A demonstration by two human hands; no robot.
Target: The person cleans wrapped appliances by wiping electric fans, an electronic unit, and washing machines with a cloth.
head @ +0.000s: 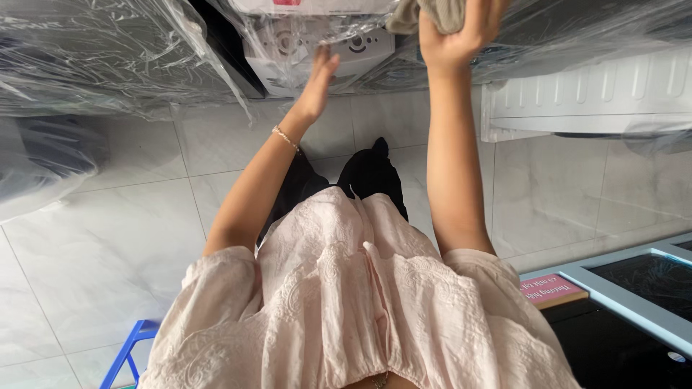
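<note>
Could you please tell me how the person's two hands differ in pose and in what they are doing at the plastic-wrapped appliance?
The right hand is raised higher and grips a crumpled grey-beige cloth; the left hand holds nothing. The left hand is open and flat against the clear plastic wrap over the white appliance panel, while the right is closed. Only the left wrist wears a thin bracelet. Both reach forward, arms bare.

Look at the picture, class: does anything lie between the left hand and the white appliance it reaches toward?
Yes. Clear plastic wrap covers the white appliance, so the open left hand meets the film first. The right hand grips a grey cloth.
</note>
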